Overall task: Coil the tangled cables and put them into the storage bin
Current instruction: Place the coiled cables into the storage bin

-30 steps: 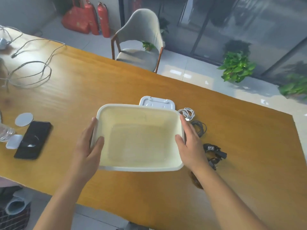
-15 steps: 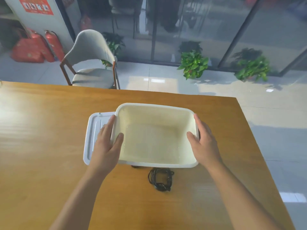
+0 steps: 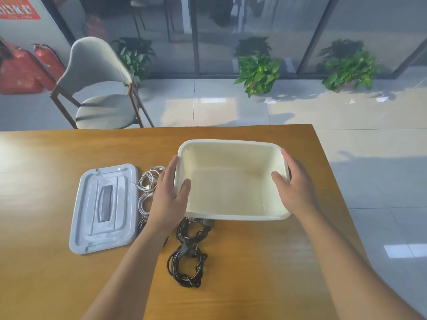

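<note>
An empty cream storage bin (image 3: 231,145) sits near the far right of the wooden table. My left hand (image 3: 169,195) grips its left wall, thumb inside, fingers outside. My right hand (image 3: 292,184) grips the right wall the same way. Two coiled black cables lie in front of the bin: one (image 3: 193,229) partly under its near edge, the other (image 3: 186,266) closer to me. Coiled white cables (image 3: 147,181) lie just left of my left hand, partly hidden by it.
The bin's grey lid (image 3: 105,207) lies flat to the left of the white cables. The table's right edge (image 3: 332,181) runs close to my right hand. Beyond the far edge stand a grey chair (image 3: 99,86) and potted plants (image 3: 257,70).
The bin, held by both hands, has moved right across the table, off the lid and the cables. The lid, white coils and black coils now show beside and in front of it.
</note>
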`<state>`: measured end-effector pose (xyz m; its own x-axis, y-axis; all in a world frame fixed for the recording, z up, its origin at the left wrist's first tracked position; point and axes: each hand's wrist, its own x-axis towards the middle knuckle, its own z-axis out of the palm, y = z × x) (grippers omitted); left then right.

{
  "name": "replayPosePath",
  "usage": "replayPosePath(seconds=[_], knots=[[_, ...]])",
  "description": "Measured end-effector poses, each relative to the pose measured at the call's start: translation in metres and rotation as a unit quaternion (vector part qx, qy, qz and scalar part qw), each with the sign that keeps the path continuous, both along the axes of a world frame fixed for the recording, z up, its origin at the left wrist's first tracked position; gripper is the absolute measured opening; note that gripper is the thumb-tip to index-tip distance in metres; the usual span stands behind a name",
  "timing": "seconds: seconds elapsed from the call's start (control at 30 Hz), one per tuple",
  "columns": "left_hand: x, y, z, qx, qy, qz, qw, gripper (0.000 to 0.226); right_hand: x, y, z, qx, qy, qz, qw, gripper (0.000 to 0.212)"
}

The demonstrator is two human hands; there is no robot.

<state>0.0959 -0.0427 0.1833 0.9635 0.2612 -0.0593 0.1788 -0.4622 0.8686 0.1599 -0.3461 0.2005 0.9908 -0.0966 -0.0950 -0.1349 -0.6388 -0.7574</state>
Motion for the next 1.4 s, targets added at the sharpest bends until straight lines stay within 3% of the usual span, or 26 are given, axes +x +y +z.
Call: replayPosePath(seconds=[0.33,0.57,0.73,1.13,1.3,1.4], knots=[[0.047,-0.008,-0.044,0.005,0.063,-0.005,0.998,0.066,0.038,0.001,-0.044,-0.008,0.044,-0.031,0.999,0.06],[0.047,-0.007,-0.057,0.025,0.06,-0.015,0.998,0.062,0.033,0.007,-0.061,-0.056,0.019,-0.03,0.998,0.064],[0.028,-0.005,-0.05,0.07,0.057,-0.036,0.995,0.057,0.013,0.019,-0.049,-0.177,-0.013,-0.015,0.984,0.057],[-0.101,0.012,-0.063,0.135,0.062,-0.052,0.987,0.052,-0.111,0.07,-0.054,-0.152,-0.154,0.21,0.953,0.045],[-0.145,0.013,-0.087,0.152,0.093,-0.06,0.982,0.053,-0.155,0.09,-0.089,-0.167,-0.064,0.3,0.937,0.053],[-0.157,0.01,-0.098,0.145,0.108,-0.079,0.98,0.066,-0.161,0.101,-0.107,-0.175,-0.002,0.305,0.936,0.059]])
